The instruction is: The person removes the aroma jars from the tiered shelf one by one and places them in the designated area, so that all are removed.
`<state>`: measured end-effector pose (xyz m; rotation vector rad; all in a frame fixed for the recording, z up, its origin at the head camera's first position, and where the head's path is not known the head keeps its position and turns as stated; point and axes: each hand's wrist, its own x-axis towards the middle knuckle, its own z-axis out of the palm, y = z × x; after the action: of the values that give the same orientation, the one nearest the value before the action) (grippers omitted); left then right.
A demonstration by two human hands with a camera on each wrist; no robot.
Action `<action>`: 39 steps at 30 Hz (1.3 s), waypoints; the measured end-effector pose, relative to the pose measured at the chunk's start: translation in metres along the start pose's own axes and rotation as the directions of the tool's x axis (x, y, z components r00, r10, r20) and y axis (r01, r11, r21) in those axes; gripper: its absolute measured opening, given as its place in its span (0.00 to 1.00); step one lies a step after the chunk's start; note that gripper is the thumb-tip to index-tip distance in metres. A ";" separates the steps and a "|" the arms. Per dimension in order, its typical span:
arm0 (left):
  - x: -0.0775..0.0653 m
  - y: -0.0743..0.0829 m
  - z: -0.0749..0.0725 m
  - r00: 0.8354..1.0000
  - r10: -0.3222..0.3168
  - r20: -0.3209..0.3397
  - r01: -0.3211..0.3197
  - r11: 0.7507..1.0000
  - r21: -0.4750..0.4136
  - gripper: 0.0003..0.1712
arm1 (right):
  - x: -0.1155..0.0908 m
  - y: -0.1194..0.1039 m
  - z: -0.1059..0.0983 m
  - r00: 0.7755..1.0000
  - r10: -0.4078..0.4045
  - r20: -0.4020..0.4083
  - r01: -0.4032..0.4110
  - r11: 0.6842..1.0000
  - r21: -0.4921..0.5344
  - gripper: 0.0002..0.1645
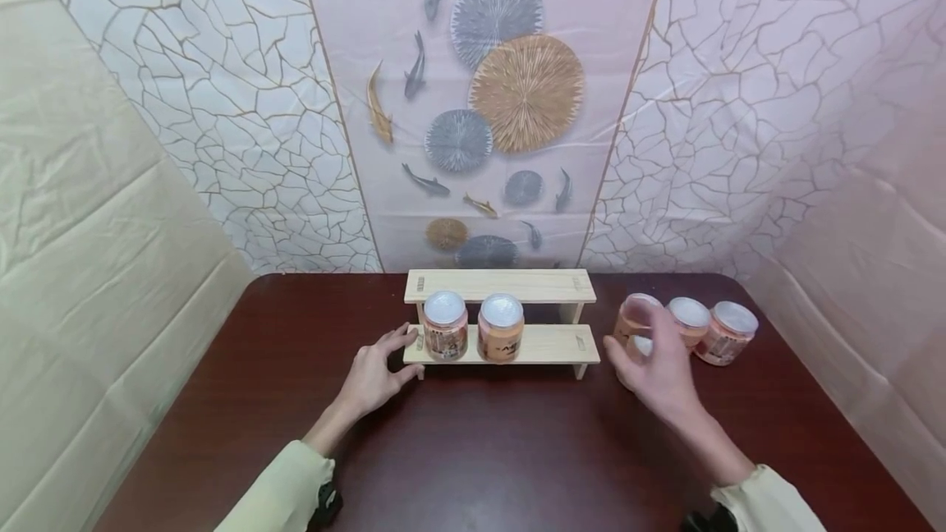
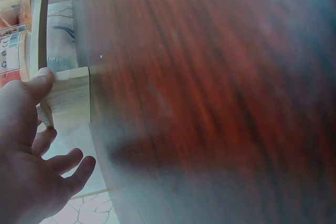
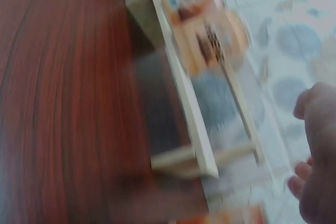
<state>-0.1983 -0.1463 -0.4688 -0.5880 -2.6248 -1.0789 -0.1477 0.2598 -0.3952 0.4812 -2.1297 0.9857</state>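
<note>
Nearest are two pale sleeves, the left one (image 1: 277, 487) and the right one (image 1: 772, 503), over one dark red-brown table (image 1: 480, 450). The right hand (image 1: 661, 372) is loosely bent, blurred, and grasps nothing; a white lid (image 1: 642, 345) shows between its thumb and fingers, the jar beneath mostly hidden. The left hand (image 1: 373, 372) pinches the left end of a two-tier wooden rack (image 1: 550, 341), thumb on the front edge. This one rack stands at the table's far middle, its long axis running left to right, its lower tier toward the person and its upper tier behind. Two lidded jars, the left jar (image 1: 446, 337) and the right jar (image 1: 501, 339), stand upright on the lower tier, lids up, left of its bare end. Right of the rack, beyond the hidden jar, are three more upright jars (image 1: 727, 335). Farthest rises one patterned backdrop (image 1: 402, 232).
</note>
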 end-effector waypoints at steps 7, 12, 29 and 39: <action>0.000 0.001 0.000 1.000 -0.009 -0.006 0.009 1.000 0.006 0.34 | 0.007 -0.021 0.041 0.974 0.026 0.227 -0.063 0.985 0.158 0.39; 0.000 0.001 0.001 1.000 -0.007 -0.008 0.007 1.000 0.002 0.34 | 0.008 -0.028 0.067 0.939 0.115 0.324 -0.196 0.953 0.231 0.42; -0.001 0.002 -0.001 1.000 -0.026 0.003 0.026 1.000 -0.004 0.33 | 0.014 -0.043 0.109 0.908 0.220 0.357 -0.335 0.892 0.302 0.46; -0.001 0.003 -0.002 1.000 -0.024 0.003 0.024 1.000 -0.006 0.33 | 0.015 -0.045 0.114 0.917 0.213 0.336 -0.313 0.908 0.279 0.43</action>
<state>-0.1962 -0.1457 -0.4657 -0.5616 -2.6384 -1.0933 -0.1839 0.1431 -0.4120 0.5361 -2.3522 1.5243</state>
